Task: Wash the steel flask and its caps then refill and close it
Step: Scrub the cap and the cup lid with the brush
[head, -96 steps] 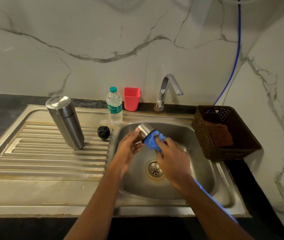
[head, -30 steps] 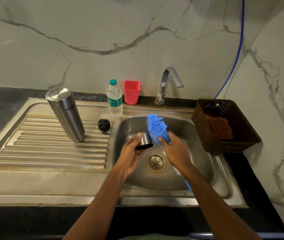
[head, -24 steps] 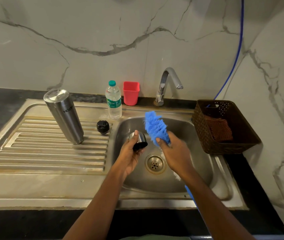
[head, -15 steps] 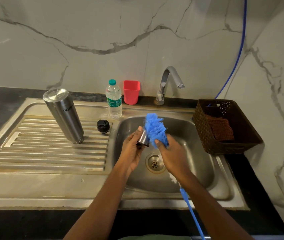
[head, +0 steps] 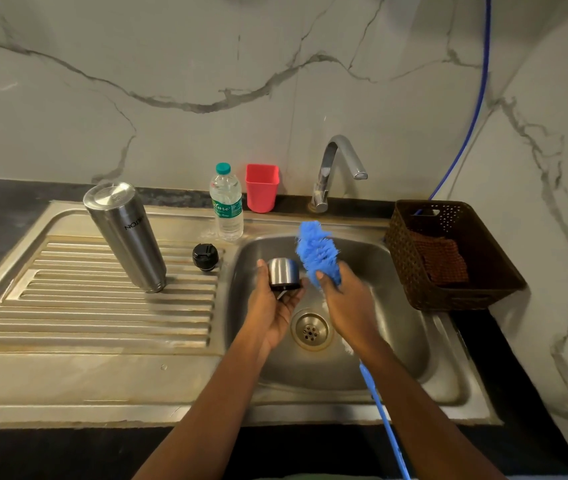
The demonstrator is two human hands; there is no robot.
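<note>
The steel flask (head: 126, 236) stands upside down on the ribbed drainboard (head: 68, 306) at the left. A small black inner cap (head: 205, 257) sits on the drainboard near the sink basin (head: 396, 323). Over the basin, my left hand (head: 273, 306) holds the steel outer cap (head: 283, 273) with its black rim toward me. My right hand (head: 348, 299) grips a blue bottle brush (head: 317, 252) just below its bristles. The bristle head points up beside the cap, and the blue handle runs down toward me.
A plastic water bottle (head: 226, 204) and a red cup (head: 261, 187) stand behind the basin, left of the tap (head: 336, 168). A brown basket (head: 448, 254) with a cloth sits at the right. The drain (head: 310, 329) lies below my hands.
Half a second ago the brush head pressed against the cap. Now the brush has lifted off to the right, and my left hand has turned the cap so its steel side faces up.
</note>
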